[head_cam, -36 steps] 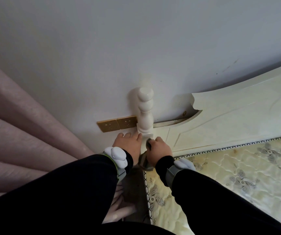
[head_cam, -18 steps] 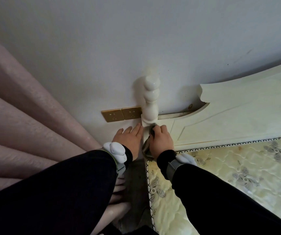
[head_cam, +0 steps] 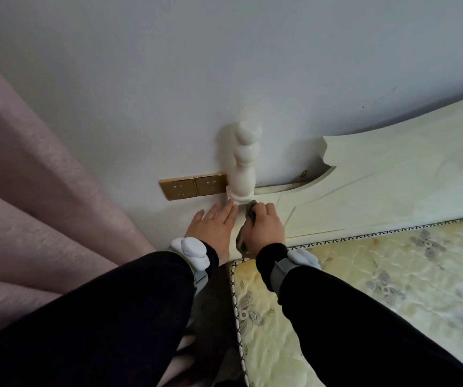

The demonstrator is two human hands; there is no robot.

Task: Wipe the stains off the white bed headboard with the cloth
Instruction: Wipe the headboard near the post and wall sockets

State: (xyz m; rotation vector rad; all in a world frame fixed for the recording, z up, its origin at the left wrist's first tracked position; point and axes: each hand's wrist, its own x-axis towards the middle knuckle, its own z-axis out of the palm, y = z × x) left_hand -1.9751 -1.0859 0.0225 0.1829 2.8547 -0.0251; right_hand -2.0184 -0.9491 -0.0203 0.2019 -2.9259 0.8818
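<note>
post base under wipe, panel not yet reached

at far left a pink curtain (head_cam: 29, 191) is seen in folds against the wall. two gold wall sockets (head_cam: 194, 185) are noted just left of the turned post (head_cam: 243, 169) that ends the white headboard (head_cam: 392, 185).

the left hand (head_cam: 213, 227) is laid flat, fingers straight and together, nothing held; its fingertips touch the foot of the post. whether it bears on the wall or on the post's side cannot be told.

the cloth (head_cam: 250, 206), dark grey, is bunched inside the right hand (head_cam: 266, 227), whose fingers are curled round it. it is pressed against the squared block just under the post's turned base, and a tail of it hangs below the palm.

step judged: wiping in hand at the left end of the headboard, early in the task. brownish marks are seen along the scooped top edge to the right of the post, and a yellowed line along the panel's foot above the mattress (head_cam: 392, 275).

next move, as judged: the cloth is to be carried rightward onto the panel, with pressure kept and the grooves followed.
</note>
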